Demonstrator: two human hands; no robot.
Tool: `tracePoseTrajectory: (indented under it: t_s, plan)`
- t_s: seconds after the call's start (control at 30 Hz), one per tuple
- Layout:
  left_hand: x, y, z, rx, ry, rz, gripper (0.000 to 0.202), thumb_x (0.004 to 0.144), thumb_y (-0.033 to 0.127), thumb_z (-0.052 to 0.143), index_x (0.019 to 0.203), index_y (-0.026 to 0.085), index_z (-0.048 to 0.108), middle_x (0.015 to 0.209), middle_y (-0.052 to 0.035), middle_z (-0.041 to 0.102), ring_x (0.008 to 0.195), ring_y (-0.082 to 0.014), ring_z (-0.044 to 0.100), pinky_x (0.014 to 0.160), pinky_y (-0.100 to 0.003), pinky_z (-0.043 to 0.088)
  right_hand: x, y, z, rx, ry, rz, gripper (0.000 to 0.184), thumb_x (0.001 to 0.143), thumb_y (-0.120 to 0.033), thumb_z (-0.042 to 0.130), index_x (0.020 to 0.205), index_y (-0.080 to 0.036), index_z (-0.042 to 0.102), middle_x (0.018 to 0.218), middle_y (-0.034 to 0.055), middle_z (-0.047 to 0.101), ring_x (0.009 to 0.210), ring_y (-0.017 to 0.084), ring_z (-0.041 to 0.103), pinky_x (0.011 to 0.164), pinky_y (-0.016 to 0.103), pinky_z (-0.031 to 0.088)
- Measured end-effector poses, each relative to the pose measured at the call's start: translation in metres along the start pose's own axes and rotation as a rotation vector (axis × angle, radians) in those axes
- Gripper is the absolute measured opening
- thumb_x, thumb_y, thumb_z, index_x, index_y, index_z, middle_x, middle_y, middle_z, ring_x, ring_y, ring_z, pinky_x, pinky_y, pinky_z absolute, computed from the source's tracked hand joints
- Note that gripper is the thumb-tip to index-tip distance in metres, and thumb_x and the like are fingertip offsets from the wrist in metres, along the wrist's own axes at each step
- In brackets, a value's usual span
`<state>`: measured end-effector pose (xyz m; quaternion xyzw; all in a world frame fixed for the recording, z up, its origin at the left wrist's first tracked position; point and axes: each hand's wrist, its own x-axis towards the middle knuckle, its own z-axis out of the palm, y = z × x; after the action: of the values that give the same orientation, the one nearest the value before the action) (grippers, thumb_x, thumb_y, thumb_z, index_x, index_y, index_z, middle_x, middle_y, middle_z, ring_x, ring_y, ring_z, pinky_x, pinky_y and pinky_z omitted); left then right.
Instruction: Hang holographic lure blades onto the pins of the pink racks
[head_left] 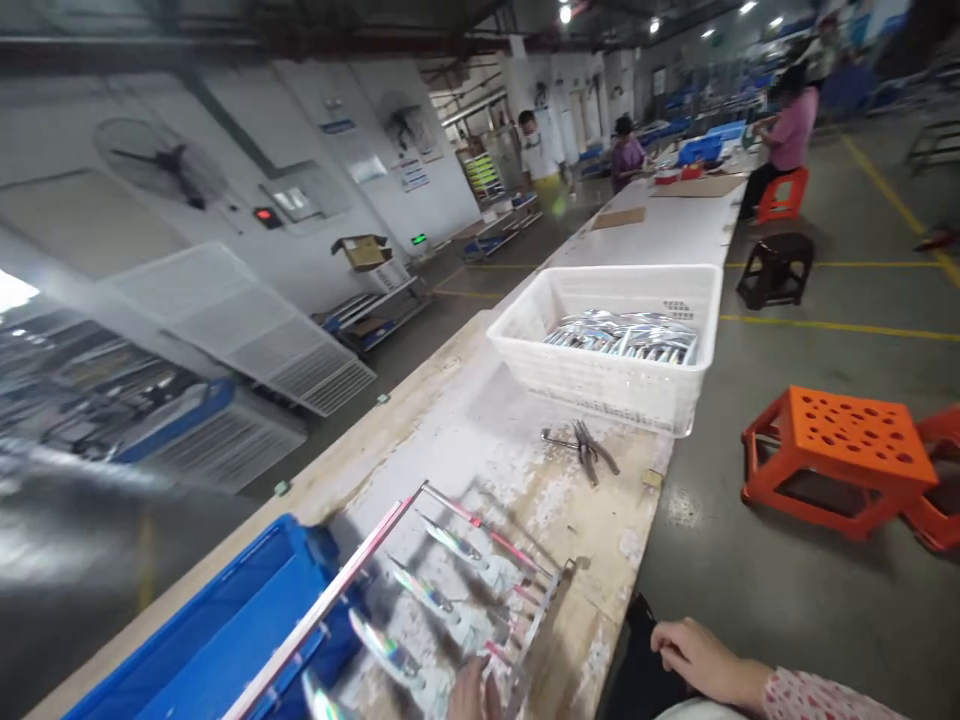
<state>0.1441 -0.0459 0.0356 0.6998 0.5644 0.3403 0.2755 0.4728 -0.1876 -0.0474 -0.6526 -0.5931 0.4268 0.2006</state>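
A metal wire rack with pink rails lies on the worn bench and carries several shiny, iridescent fish-shaped pieces. My left hand shows only partly at the bottom edge and touches the rack's near end; its grip is hidden. My right hand, in a floral sleeve, rests off the bench edge on dark cloth with fingers loosely laid flat and nothing in them.
A blue crate sits left of the rack. Further along are dark metal tools and a white basket of silvery packets. Orange stools and a dark stool stand on the floor to the right. People work at the far end.
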Motion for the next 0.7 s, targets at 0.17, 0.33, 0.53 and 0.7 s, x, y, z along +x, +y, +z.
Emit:
tracePoseTrajectory:
  t_s: [0.17, 0.33, 0.53, 0.7]
  plan:
    - [0.023, -0.01, 0.069, 0.115, 0.123, 0.101, 0.044, 0.088, 0.055, 0.043, 0.09, 0.019, 0.069, 0.09, -0.0129, 0.072, 0.088, -0.0267, 0.068, 0.08, -0.044, 0.056, 0.04, 0.008, -0.034, -0.025, -0.064, -0.034, 0.029, 0.085, -0.022, 0.041, 0.096, -0.024, 0.068, 0.084, 0.0016, 0.073, 0.088, 0.019, 0.064, 0.082, 0.03, 0.045]
    - [0.07, 0.035, 0.138, -0.017, -0.144, 0.124, 0.031, 0.093, 0.034, 0.04, 0.101, 0.019, 0.066, 0.098, -0.0111, 0.07, 0.096, -0.0212, 0.065, 0.088, -0.038, 0.053, 0.096, -0.001, -0.083, -0.009, -0.041, -0.02, 0.027, 0.08, -0.019, 0.043, 0.091, -0.021, 0.068, 0.077, 0.0018, 0.072, 0.075, 0.018, 0.064, 0.072, 0.028, 0.043]
    - [0.149, 0.03, 0.167, 0.005, -0.197, -0.075, 0.042, 0.081, 0.025, 0.046, 0.12, 0.014, 0.057, 0.12, -0.0144, 0.062, 0.116, -0.0244, 0.056, 0.103, -0.042, 0.043, 0.226, -0.067, -0.116, 0.115, -0.077, -0.185, 0.022, 0.076, -0.018, 0.049, 0.087, -0.018, 0.068, 0.078, 0.0031, 0.07, 0.073, 0.017, 0.062, 0.069, 0.026, 0.043]
    - [0.213, -0.017, 0.156, 0.253, 0.124, -0.29, 0.042, 0.083, 0.026, 0.044, 0.118, 0.006, 0.055, 0.123, -0.0208, 0.057, 0.122, -0.0284, 0.052, 0.106, -0.042, 0.04, 0.391, -0.163, -0.141, 0.205, -0.029, -0.234, 0.02, 0.08, -0.022, 0.053, 0.091, -0.016, 0.068, 0.08, 0.0044, 0.067, 0.074, 0.015, 0.059, 0.068, 0.026, 0.045]
